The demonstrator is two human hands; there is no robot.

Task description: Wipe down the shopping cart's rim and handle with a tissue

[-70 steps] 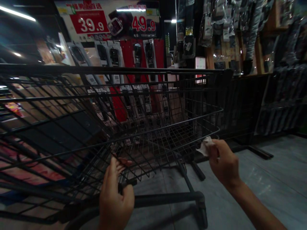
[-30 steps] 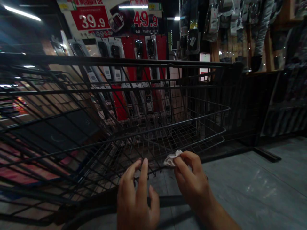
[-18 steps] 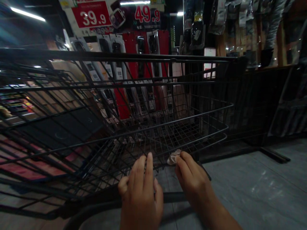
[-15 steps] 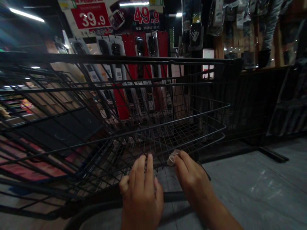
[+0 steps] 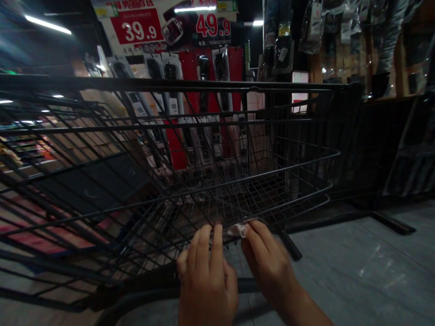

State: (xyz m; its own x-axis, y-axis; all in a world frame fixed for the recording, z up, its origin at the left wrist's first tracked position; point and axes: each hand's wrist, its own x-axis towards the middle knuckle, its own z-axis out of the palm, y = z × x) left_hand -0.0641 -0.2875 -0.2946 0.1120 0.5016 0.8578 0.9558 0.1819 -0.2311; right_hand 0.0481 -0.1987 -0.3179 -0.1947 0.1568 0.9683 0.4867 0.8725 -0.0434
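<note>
- Right hand (image 5: 270, 262): fingers pinching a white tissue (image 5: 238, 230) by the near side of the cart (image 5: 170, 85).
- Left hand (image 5: 208, 280): just left; cannot tell whether fingers grip.

A crumpled whitish wipe (image 5: 239, 229) is in the right hand (image 5: 270, 267), low by a black wire cart (image 5: 217, 185).

Right hand (image 5: 268, 262) partly hides the white wad (image 5: 240, 230); left edge crops the cart (image 5: 176, 84)
</note>
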